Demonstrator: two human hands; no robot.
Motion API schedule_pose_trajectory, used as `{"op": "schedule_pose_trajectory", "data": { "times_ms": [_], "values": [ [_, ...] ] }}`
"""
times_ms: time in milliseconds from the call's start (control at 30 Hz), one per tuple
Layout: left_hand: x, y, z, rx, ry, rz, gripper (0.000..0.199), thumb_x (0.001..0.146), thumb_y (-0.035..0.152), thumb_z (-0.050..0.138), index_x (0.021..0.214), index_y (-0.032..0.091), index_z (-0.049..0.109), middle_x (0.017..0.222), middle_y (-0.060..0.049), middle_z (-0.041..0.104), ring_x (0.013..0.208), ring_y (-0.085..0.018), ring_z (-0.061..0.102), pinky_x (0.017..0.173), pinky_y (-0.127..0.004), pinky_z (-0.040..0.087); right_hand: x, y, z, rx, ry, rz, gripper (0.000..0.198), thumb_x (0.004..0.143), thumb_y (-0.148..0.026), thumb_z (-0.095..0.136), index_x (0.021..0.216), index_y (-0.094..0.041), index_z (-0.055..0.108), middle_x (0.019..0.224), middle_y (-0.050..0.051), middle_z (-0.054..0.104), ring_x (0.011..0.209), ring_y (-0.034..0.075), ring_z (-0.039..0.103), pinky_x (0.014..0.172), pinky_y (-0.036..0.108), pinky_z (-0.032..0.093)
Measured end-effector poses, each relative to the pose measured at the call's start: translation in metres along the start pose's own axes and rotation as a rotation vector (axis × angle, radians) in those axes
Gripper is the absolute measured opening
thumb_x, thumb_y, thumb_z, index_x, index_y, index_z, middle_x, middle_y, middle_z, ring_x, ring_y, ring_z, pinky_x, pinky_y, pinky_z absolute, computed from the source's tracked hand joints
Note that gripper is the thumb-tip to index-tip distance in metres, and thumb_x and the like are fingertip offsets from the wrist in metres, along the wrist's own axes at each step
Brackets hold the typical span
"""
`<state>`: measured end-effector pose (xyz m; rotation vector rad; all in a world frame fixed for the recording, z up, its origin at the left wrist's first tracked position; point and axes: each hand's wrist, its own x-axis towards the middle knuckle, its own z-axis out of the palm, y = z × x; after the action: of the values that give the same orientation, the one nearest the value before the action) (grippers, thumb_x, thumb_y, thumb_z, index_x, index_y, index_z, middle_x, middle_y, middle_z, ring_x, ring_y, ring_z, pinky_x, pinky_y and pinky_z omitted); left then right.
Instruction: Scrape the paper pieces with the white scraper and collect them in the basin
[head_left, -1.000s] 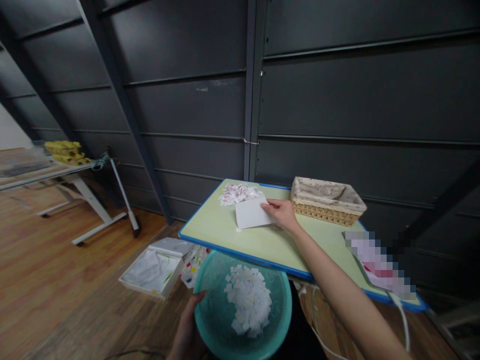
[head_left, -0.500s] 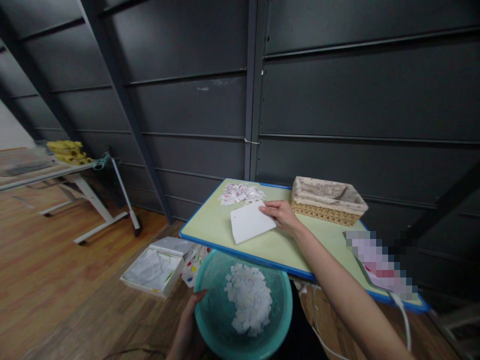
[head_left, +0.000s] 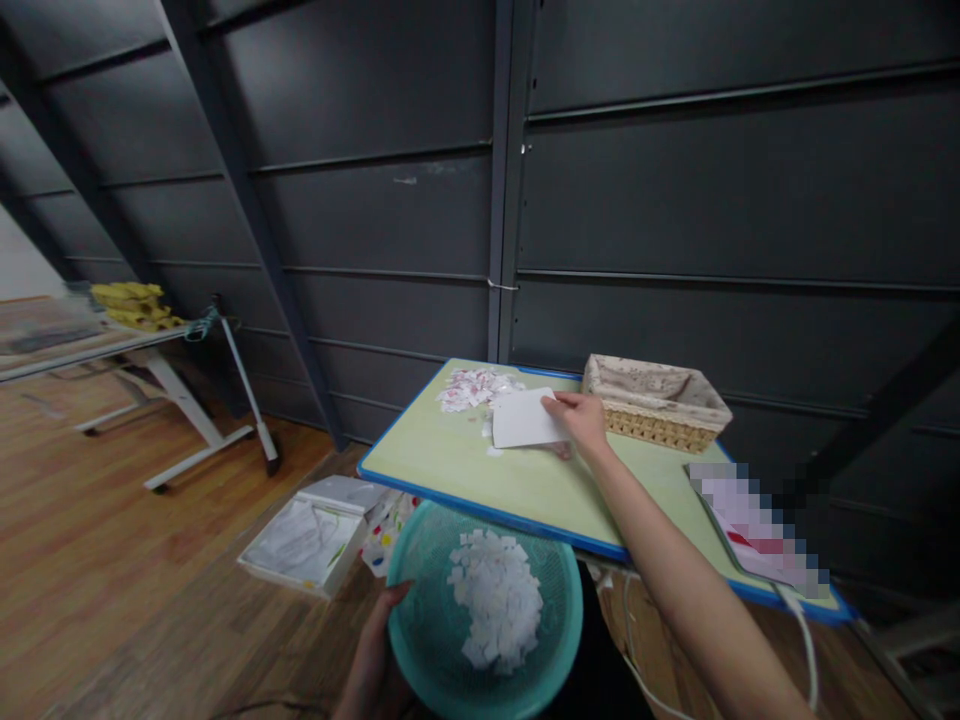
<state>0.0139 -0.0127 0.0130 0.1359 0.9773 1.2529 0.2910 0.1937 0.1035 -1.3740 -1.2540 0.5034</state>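
Note:
My right hand (head_left: 580, 418) pinches the edge of a white card (head_left: 523, 417) above the green tabletop (head_left: 450, 455). A few small paper pieces show at the card's lower edge. Just behind and left of it lies a pile of white paper scraps with pink markings (head_left: 472, 388). Below the table's front edge, my left hand (head_left: 381, 632) grips the left rim of a teal plastic basket (head_left: 420, 640). Inside that basket is a heap of small white paper pieces (head_left: 496, 605). The left fingers are mostly hidden under the basket.
A lined wicker basket (head_left: 656, 428) stands at the table's back right. A flat object, blurred out (head_left: 757, 530), lies by the right edge. An open white box (head_left: 307, 550) is on the floor at left. Yellow items (head_left: 135, 305) rest on another table.
My right hand has moved the white card right and slightly back across the table, uncovering more of the tabletop. The left hand and teal basket have stayed almost still.

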Motion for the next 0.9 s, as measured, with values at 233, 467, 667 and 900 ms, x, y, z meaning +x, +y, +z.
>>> {"op": "schedule_pose_trajectory", "data": {
  "times_ms": [233, 467, 667, 900],
  "values": [
    [-0.001, 0.002, 0.003, -0.054, -0.004, -0.065, 0.04, 0.073, 0.021, 0.069, 0.11, 0.011, 0.064, 0.063, -0.005, 0.077, 0.092, -0.034, 0.072, 0.089, -0.05, 0.052, -0.004, -0.001, 0.003, -0.009, -0.134, -0.003, 0.045, 0.065, -0.044, 0.065, 0.09, -0.008, 0.077, 0.081, 0.011, 0.075, 0.066, 0.024, 0.065, 0.054, 0.029, 0.044],
    [-0.005, 0.004, 0.007, -0.019, 0.035, -0.019, 0.052, 0.072, 0.021, 0.07, 0.12, 0.007, 0.057, 0.063, -0.006, 0.077, 0.096, -0.035, 0.07, 0.091, -0.049, 0.051, -0.021, -0.018, 0.003, 0.127, -0.527, 0.023, 0.04, 0.062, -0.047, 0.073, 0.076, -0.009, 0.076, 0.056, 0.003, 0.065, 0.046, 0.012, 0.048, 0.041, 0.023, 0.029],
    [-0.003, 0.002, 0.005, -0.012, 0.002, -0.013, 0.064, 0.075, 0.022, 0.068, 0.134, 0.009, 0.046, 0.076, -0.007, 0.08, 0.096, -0.033, 0.071, 0.094, -0.049, 0.05, -0.02, -0.016, 0.006, 0.336, -0.584, 0.106, 0.053, 0.056, -0.05, 0.079, 0.087, -0.008, 0.076, 0.073, 0.01, 0.071, 0.055, 0.016, 0.058, 0.049, 0.026, 0.041],
    [-0.003, 0.002, 0.004, 0.021, 0.008, -0.013, 0.056, 0.074, 0.023, 0.069, 0.126, 0.007, 0.054, 0.077, -0.009, 0.08, 0.091, -0.033, 0.072, 0.093, -0.051, 0.05, -0.002, -0.007, 0.002, 0.06, 0.081, -0.054, 0.059, 0.067, -0.055, 0.067, 0.101, -0.007, 0.074, 0.1, 0.018, 0.072, 0.086, 0.029, 0.067, 0.072, 0.037, 0.052]
  ]
}}
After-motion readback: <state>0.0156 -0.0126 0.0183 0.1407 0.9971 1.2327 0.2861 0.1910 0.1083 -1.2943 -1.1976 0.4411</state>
